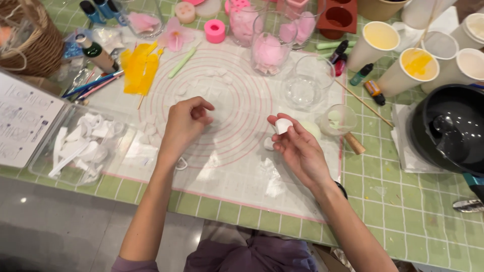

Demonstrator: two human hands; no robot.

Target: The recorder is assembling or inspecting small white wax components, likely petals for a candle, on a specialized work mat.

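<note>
White petal [283, 125] half-hidden in right hand [301, 149]

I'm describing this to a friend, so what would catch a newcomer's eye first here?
Probably the two hands over the white mat with pink rings: the right hand pinches a white petal, the left hand curls empty. Next, the yellow sheet at upper left and the black pot at right.

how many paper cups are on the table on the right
5 paper cups, clustered at the top right: one with pale yellow filling, one with bright yellow, a greyish one behind, and two cream-filled at the edge. More may be out of frame.
</note>
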